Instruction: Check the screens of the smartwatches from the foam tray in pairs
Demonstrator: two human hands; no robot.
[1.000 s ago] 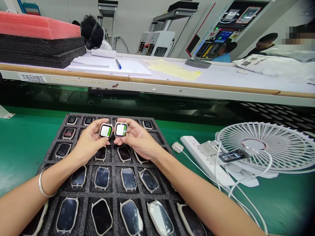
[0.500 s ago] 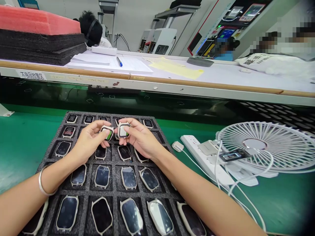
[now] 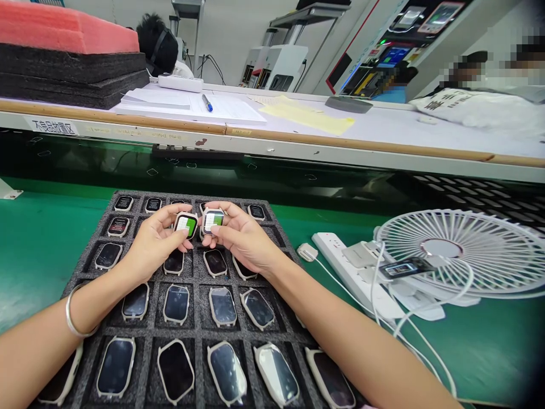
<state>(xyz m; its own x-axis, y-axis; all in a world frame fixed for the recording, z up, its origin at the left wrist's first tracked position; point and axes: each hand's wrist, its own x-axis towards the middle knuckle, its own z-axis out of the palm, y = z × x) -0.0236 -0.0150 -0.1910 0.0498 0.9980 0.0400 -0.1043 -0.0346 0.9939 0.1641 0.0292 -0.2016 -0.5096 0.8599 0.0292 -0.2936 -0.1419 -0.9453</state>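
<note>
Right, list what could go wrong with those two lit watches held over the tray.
1. The left hand and right hand each pinch a watch body, left watch and right watch, almost touching: the cases may knock and scratch.
2. Either could slip onto the watches in the foam tray below.

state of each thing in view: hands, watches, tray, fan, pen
left hand: holds a lit beige smartwatch body
right hand: holds a second lit watch body
black foam tray: pockets hold dark-screened watch bodies
white desk fan: lying flat
blue pen: lying on white papers
</note>
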